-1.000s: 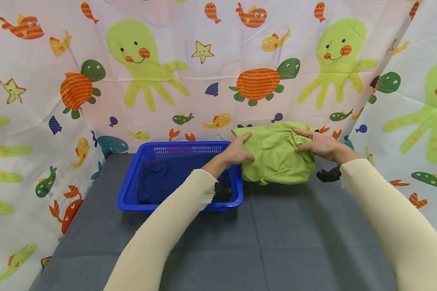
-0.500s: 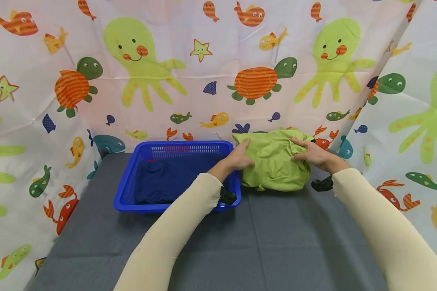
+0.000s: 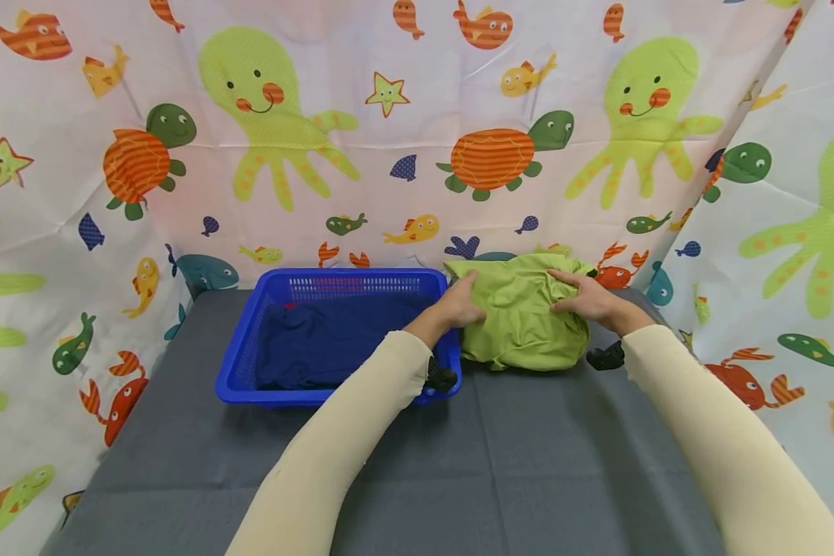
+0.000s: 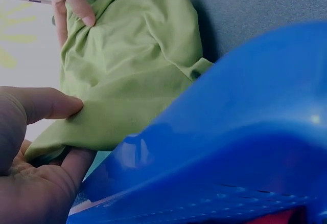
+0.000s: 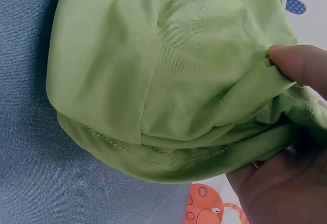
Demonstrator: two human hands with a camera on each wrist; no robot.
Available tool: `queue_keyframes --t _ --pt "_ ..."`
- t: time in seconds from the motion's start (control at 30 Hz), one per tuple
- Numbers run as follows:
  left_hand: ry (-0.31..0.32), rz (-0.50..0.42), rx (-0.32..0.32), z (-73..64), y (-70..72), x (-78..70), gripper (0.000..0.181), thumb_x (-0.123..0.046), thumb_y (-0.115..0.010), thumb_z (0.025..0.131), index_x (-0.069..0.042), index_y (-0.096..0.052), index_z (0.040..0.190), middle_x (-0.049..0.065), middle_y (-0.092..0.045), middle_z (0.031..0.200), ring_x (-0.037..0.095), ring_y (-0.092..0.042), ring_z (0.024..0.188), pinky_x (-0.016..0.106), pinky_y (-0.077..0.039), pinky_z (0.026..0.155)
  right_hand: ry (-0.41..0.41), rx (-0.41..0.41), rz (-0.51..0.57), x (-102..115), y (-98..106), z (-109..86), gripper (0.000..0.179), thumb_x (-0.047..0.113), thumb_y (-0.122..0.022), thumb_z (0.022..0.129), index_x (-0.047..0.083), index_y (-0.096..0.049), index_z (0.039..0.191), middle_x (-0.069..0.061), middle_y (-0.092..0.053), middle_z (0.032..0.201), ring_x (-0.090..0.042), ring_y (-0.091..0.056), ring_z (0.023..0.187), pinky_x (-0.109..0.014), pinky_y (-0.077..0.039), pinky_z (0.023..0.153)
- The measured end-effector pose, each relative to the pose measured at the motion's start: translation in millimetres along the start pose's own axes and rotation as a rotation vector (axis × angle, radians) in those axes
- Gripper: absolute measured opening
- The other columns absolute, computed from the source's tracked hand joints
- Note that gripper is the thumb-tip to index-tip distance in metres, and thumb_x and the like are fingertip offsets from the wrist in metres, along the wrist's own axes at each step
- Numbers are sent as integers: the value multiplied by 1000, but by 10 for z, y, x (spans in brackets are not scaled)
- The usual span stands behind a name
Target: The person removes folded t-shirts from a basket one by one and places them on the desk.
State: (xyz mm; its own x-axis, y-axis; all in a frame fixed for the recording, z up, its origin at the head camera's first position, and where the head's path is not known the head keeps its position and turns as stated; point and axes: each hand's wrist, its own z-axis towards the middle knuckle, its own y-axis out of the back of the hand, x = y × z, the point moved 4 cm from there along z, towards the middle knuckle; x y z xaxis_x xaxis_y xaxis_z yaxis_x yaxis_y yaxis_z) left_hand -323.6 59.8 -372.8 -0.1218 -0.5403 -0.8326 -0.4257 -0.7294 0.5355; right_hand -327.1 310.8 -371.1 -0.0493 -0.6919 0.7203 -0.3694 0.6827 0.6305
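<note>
A folded light-green garment (image 3: 521,320) lies on the grey table just right of the blue basket. My left hand (image 3: 459,303) grips its left end beside the basket's rim. In the left wrist view, the thumb is on top of the cloth (image 4: 127,70) and the fingers are underneath. At the other end, my right hand (image 3: 591,300) pinches the gathered fabric. The right wrist view shows that thumb above the folds, fingers below, and a stitched hem (image 5: 153,160) along the garment's edge. The fingertips under the cloth are partly hidden.
Dark navy clothing (image 3: 327,340) fills the blue plastic basket (image 3: 271,398), with a small red piece (image 3: 289,306) showing at its back. A sea-animal-print curtain (image 3: 403,100) hangs behind and along both sides of the grey table (image 3: 417,479).
Both hands have lowered the green garment onto the table, shifting it slightly left. Their hold stays the same. The basket keeps its place; the head view has tilted a little.
</note>
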Motion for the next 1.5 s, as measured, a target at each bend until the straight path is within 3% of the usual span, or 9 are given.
queue_keyframes --t 0.23,0.53,1.0,1.23,1.37,1.5 --pt "21 41 -24 37 -12 -27 93 6 -65 87 -9 -15 163 11 -23 169 30 -29 154 41 -36 121 -13 -9 -7 -21 -20 45 86 8 -62 97 15 -8 164 -28 6 168 -53 -2 153 -69 -18 120" --pt "38 30 -14 62 -39 -20 88 6 -61 91 -8 -13 163 12 -23 169 31 -28 154 42 -38 118 -34 -12 -32 -83 -95 150 85 7 -60 98 14 -7 164 -28 4 168 -53 -5 152 -68 -20 119" --pt "72 126 11 97 -121 -68 82 4 -55 95 -3 -9 163 17 -23 168 32 -27 154 40 -35 121 -66 -8 -56 -94 -129 174 84 7 -60 98 12 -8 164 -32 1 166 -54 -10 151 -67 -21 120" --pt "91 117 -24 122 -119 -64 80 3 -55 96 -6 -12 163 16 -25 168 31 -30 153 40 -38 118 -67 -9 -47 -106 -114 176 84 7 -59 98 12 -7 164 -33 3 166 -55 -9 151 -67 -22 119" --pt "85 57 -45 122 -98 -39 90 -4 -65 93 -12 -11 164 20 -9 170 36 -20 156 45 -41 116 -65 -36 -80 -116 -92 182 82 10 -59 99 7 -7 163 -36 2 164 -56 -9 150 -69 -22 118" --pt "87 -22 -43 99 -71 -45 95 -12 -70 92 -20 -10 165 21 8 170 43 -14 156 53 -42 114 -67 -67 -217 -166 -23 165 80 20 -59 99 -4 -13 160 -41 -5 160 -60 -10 147 -72 -23 116"
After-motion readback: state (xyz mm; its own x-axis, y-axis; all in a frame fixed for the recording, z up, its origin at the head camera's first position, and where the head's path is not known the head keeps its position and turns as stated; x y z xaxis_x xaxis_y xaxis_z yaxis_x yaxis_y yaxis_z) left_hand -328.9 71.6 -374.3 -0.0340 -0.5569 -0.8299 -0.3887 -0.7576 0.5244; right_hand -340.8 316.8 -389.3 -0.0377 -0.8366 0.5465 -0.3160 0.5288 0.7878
